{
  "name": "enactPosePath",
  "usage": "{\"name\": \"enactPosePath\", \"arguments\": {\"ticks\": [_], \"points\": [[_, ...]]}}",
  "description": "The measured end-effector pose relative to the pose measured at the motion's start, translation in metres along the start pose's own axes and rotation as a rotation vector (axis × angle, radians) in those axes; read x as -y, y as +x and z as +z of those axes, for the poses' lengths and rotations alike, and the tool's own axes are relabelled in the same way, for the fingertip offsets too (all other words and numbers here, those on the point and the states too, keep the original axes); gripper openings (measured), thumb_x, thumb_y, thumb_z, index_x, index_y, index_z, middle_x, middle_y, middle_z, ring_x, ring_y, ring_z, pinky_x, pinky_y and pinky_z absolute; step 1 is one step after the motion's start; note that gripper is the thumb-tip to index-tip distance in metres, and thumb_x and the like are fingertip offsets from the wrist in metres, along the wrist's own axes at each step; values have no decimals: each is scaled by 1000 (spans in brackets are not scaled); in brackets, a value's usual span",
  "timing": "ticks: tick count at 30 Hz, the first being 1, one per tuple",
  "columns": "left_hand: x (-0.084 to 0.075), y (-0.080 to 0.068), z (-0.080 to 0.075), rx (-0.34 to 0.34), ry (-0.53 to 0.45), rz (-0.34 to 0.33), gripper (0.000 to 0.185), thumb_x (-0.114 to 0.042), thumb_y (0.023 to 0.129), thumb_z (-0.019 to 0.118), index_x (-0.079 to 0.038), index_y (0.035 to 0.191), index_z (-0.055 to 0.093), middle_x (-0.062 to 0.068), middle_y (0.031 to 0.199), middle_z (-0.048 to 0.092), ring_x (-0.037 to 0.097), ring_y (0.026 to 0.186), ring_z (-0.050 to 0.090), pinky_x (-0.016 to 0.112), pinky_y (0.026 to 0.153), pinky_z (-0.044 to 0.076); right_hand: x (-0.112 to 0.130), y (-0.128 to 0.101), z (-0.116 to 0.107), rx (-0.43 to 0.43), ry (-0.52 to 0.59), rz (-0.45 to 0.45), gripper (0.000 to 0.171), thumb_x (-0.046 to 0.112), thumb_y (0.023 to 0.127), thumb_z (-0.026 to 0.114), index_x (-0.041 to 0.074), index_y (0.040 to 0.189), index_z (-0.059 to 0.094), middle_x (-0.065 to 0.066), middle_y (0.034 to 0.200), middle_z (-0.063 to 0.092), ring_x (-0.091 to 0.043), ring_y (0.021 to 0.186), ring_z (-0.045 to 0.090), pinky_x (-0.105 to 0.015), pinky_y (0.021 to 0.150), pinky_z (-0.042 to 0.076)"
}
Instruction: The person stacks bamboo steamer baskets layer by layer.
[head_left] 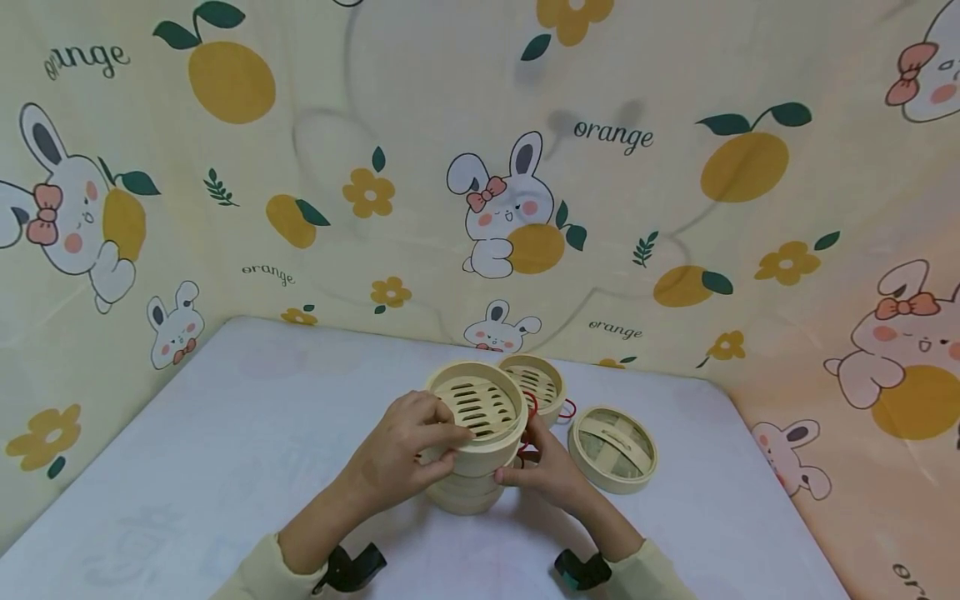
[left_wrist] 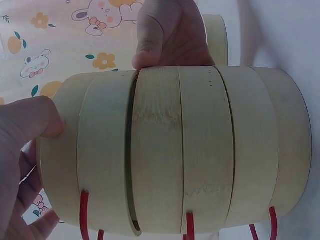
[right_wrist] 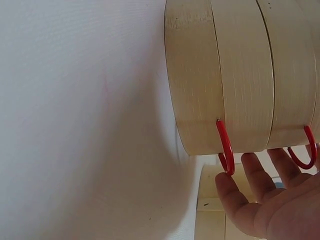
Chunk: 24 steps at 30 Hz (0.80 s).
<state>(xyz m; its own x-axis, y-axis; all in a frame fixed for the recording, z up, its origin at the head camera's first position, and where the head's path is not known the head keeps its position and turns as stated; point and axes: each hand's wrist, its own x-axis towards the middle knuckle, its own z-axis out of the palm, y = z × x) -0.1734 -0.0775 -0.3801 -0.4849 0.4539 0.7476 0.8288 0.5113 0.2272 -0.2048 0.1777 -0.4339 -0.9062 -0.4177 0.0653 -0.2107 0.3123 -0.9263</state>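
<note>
A round bamboo steamer basket (head_left: 489,447) with a slatted bottom tops a stack of similar baskets standing on the table. Thumb and fingers of my left hand (head_left: 397,450) grip its near-left rim, the fingertips reaching inside. In the left wrist view, a narrow dark gap shows between this top basket (left_wrist: 102,145) and the middle basket (left_wrist: 157,150) beneath it. My right hand (head_left: 553,473) holds the stack's right side, its thumb on the middle basket and its fingers behind, near the red loop handles (right_wrist: 226,147). The lowest basket (head_left: 463,502) stands upright on the tabletop.
Just behind the stack is another slatted bamboo basket (head_left: 551,408) with a red loop. To the right lies a round bamboo lid (head_left: 615,446) with a strap handle across it. A printed cloth backdrop (head_left: 420,108) rises behind the white table (head_left: 247,433).
</note>
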Motion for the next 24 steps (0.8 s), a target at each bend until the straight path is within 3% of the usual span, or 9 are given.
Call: {"name": "enactPosePath", "arguments": {"ticks": [24], "points": [[1,-2,2,2,6,12,28,-9,70,77,-22,94,75,-7,91,57,11,94,53,39,88,46,-3,1,-1,-17,-36,-12,98,29,72,85,26,151,25,-6,140,48,-24,117,49,-43,96,45]]}}
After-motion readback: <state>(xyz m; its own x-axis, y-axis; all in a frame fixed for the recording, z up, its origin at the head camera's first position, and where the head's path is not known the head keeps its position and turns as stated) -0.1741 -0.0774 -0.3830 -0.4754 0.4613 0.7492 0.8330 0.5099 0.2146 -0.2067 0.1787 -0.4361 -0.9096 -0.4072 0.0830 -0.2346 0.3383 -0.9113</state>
